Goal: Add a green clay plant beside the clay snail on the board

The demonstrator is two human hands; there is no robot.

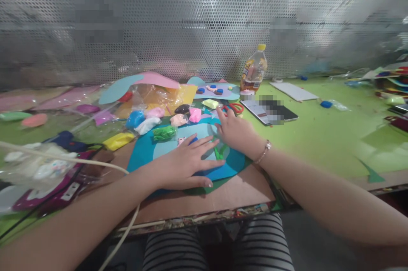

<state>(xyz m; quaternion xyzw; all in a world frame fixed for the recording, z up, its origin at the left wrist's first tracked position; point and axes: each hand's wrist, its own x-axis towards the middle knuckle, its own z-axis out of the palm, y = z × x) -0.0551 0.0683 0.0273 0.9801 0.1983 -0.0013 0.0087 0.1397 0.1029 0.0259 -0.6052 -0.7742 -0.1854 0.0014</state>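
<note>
My left hand [180, 162] lies palm down with spread fingers over a blue paper sheet [138, 158], which has a light blue shape [162, 152] on it. Beneath its fingertips is a bit of green clay [219, 152], and a small dark blue piece is partly covered by the fingers. My right hand [239, 135] rests on the sheet's right side, index finger stretched forward and thumb apart, with nothing visible in it. Its other fingers are partly hidden. Red-handled scissors [237, 108] lie just beyond it. A bag of green clay [164, 133] sits on the sheet's upper left.
Several clay packets, including a yellow one [118, 141], lie to the left. Behind are a decorated purple paper [232, 90], a bottle [255, 69] and a tablet-like device [283, 111]. A pale cable [95, 161] crosses the left side. Perforated metal [191, 15] borders the table.
</note>
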